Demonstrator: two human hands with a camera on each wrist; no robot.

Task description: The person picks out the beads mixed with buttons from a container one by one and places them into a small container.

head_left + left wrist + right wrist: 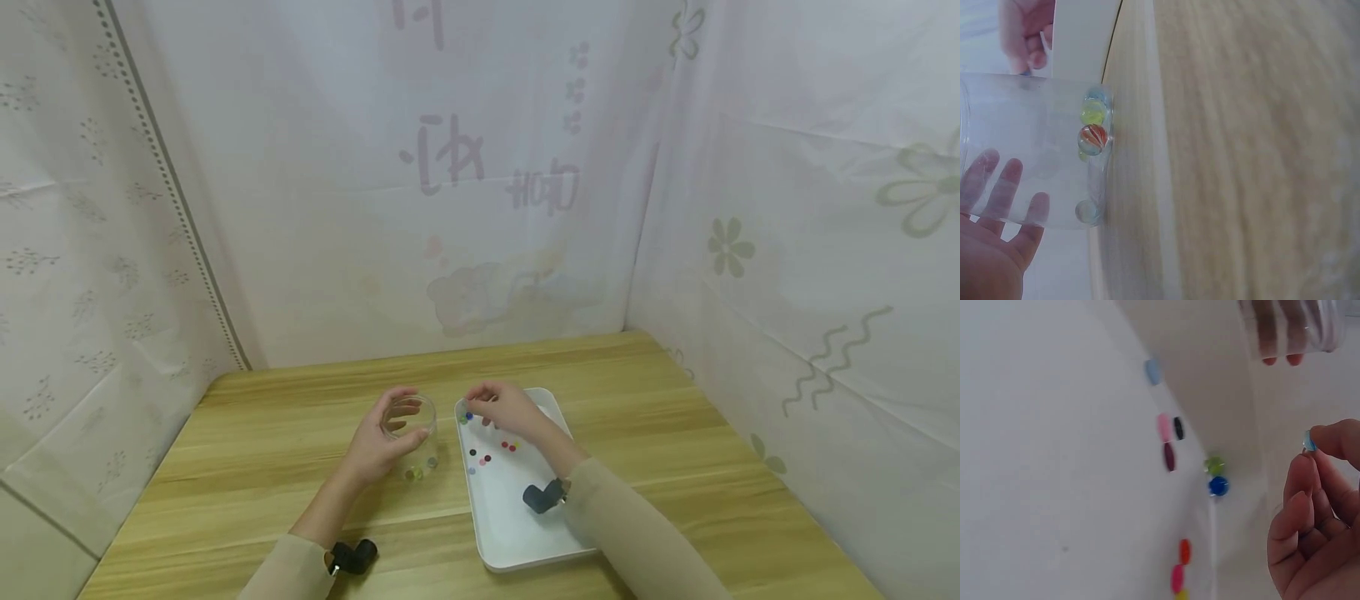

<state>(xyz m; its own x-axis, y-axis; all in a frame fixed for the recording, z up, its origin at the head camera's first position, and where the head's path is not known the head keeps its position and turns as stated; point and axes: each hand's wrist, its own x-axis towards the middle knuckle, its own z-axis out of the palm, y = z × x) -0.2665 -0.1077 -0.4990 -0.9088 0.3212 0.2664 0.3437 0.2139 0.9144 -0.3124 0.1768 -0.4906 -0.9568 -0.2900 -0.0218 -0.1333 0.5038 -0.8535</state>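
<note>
My left hand (377,443) grips a clear jar (417,448) around its side; the jar stands upright on the table with its open mouth up. Several glass marbles lie on its bottom, among them a red-streaked marble (1092,139) and a yellow-green marble (1092,113). Over the far left corner of the white tray (517,529), my right hand (513,412) pinches a small light-blue glass marble (1308,441) between thumb and finger. Just below it in the tray are a blue marble (1218,485) and a green marble (1214,465).
Small round coloured pieces lie scattered in the tray: black (472,452), dark red (487,458), light blue (472,471) and several more. A wooden table (247,500) carries everything. Printed curtains (337,208) enclose its back and sides.
</note>
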